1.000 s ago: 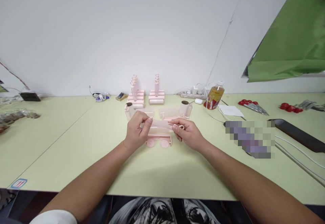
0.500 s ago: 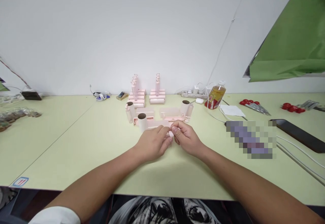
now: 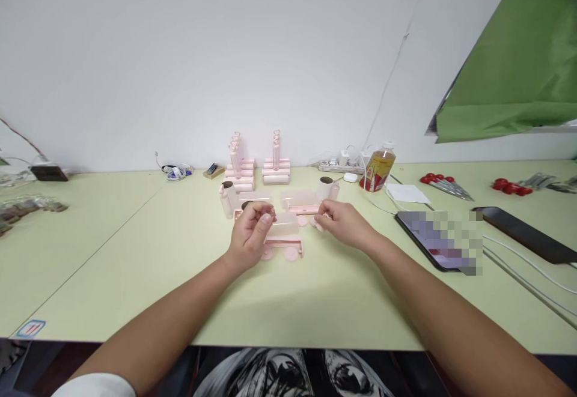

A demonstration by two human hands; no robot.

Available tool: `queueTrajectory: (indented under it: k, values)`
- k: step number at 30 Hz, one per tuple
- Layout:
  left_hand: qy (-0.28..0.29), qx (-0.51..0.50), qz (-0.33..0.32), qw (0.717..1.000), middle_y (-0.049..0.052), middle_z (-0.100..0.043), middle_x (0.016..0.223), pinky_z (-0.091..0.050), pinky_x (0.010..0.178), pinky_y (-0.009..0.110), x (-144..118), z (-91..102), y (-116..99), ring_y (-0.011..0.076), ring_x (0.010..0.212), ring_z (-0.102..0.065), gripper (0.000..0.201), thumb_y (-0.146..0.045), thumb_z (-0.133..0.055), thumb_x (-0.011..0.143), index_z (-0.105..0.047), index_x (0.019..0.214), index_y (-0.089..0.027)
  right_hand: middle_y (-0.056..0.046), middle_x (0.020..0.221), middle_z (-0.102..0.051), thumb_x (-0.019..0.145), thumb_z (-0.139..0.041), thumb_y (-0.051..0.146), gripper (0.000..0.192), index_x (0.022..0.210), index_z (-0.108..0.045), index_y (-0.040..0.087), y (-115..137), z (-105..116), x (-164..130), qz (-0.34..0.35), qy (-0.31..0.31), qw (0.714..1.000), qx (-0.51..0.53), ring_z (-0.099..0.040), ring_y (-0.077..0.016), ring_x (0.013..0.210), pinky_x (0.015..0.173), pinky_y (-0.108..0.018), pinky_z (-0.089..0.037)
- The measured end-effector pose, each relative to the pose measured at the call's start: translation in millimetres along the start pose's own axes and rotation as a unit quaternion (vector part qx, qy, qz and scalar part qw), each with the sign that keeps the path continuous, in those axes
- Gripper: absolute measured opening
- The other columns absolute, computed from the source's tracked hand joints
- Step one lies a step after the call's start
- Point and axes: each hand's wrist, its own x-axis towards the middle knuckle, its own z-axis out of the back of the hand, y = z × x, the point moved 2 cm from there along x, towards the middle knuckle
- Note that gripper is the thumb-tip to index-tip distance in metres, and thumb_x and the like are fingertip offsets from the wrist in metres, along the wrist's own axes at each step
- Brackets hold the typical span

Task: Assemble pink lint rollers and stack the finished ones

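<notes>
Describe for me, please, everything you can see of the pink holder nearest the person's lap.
The pink holder, plastic by its look, is long and narrow, lying crosswise on the table with a raised right end. The left hand overlaps its left end in view. Two round pale discs are at its near side; a translucent cover is behind. Contact with these is unclear.

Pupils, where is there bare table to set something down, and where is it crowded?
The table is bare left of the left hand, in front of the coiled cable, and between the forearms, nearer than the pink wheeled tray. It is crowded behind that tray, with upright tubes and pink parts, and right of the right hand: phone, paper, bottle.
</notes>
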Motion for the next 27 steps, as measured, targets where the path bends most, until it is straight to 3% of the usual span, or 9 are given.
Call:
queueTrajectory:
  k: [2,4,8,11,15,18,21,24,27]
  values:
    - [0.003,0.063,-0.03,0.998,0.003,-0.055,0.085,-0.045,0.074,0.029,0,0.9,0,0.014,0.079,-0.053,0.02,-0.037,-0.056,0.09,-0.06,0.096,-0.018,-0.002,0.068,-0.06,0.083,-0.056,0.028,0.017,0.069,-0.054,0.019,-3,-10,0,-0.006,0.067,0.994,-0.084,-0.049,-0.0134,0.06,0.054,-0.025,-0.026]
    - [0.005,0.071,-0.016,0.997,0.001,-0.053,0.082,-0.044,0.066,0.026,-1,1.1,2,0.0122,0.072,-0.05,0.023,-0.038,-0.062,0.086,-0.062,0.098,-0.019,-0.003,0.073,-0.063,0.084,-0.055,0.026,0.016,0.07,-0.054,0.018,-3,-21,-2,-0.007,0.096,0.987,-0.126,-0.05,-0.0141,0.063,0.054,-0.025,-0.025]
    - [-0.01,-0.037,0.077,0.996,-0.003,-0.052,0.073,-0.043,0.054,0.021,-5,-2.2,3,0.0082,0.058,-0.049,0.03,-0.041,-0.07,0.078,-0.056,0.094,-0.019,-0.005,0.077,-0.065,0.085,-0.054,0.026,0.014,0.074,-0.057,0.019,0,-32,-2,-0.003,0.106,0.983,-0.153,-0.052,-0.0154,0.066,0.055,-0.025,-0.025]
    - [-0.002,-0.116,0.158,0.981,-0.006,-0.054,0.067,-0.043,0.045,0.019,-6,-8.3,-1,0.0069,0.048,-0.052,0.035,-0.042,-0.071,0.077,-0.048,0.09,-0.02,-0.005,0.078,-0.066,0.083,-0.056,0.027,0.01,0.085,-0.063,0.019,3,-27,-2,0.008,0.07,0.99,-0.12,-0.054,-0.0162,0.067,0.057,-0.025,-0.03]
    - [0.019,-0.186,0.228,0.956,-0.004,-0.06,0.071,-0.045,0.04,0.019,-5,-16.9,-2,0.0128,0.052,-0.063,0.045,-0.045,-0.074,0.073,-0.041,0.093,-0.021,-0.002,0.078,-0.063,0.08,-0.062,0.028,0.029,0.108,-0.062,0.021,11,-19,-8,0.083,-0.015,0.993,0.08,-0.054,-0.015,0.065,0.061,-0.027,-0.04]
    - [0.058,-0.191,0.262,0.944,-0.003,-0.06,0.071,-0.045,0.04,0.019,-8,-21.9,4,0.0149,0.056,-0.065,0.047,-0.047,-0.074,0.072,-0.042,0.094,-0.021,-0.001,0.075,-0.059,0.076,-0.069,0.041,0.04,0.109,-0.06,0.02,17,-20,-14,0.104,0.006,0.943,0.317,-0.054,-0.0146,0.062,0.056,-0.028,-0.044]
    - [0.112,-0.127,0.265,0.949,-0.002,-0.059,0.076,-0.04,0.042,0.018,-11,-22.5,10,0.0086,0.051,-0.056,0.042,-0.045,-0.073,0.075,-0.047,0.097,-0.02,0.001,0.068,-0.055,0.073,-0.07,0.048,0.039,0.098,-0.062,0.019,21,-19,-17,0.091,0.005,0.911,0.403,-0.049,-0.0126,0.054,0.05,-0.027,-0.041]
    - [0.105,-0.016,0.2,0.974,-0.003,-0.057,0.078,-0.039,0.049,0.019,-9,-15.7,11,0.0062,0.054,-0.049,0.037,-0.04,-0.068,0.079,-0.051,0.104,-0.019,0.003,0.062,-0.052,0.074,-0.068,0.048,0.031,0.082,-0.061,0.019,18,-7,-14,0.089,-0.083,0.948,0.294,-0.044,-0.0112,0.052,0.05,-0.026,-0.036]
    - [0.076,0.065,0.151,0.984,-0.005,-0.05,0.068,-0.038,0.053,0.02,-4,-7.9,10,0.0073,0.054,-0.045,0.026,-0.036,-0.061,0.084,-0.056,0.102,-0.018,0.005,0.054,-0.044,0.077,-0.065,0.044,0.033,0.062,-0.047,0.02,9,5,-6,0.066,-0.153,0.979,0.115,-0.039,-0.0103,0.052,0.052,-0.025,-0.03]
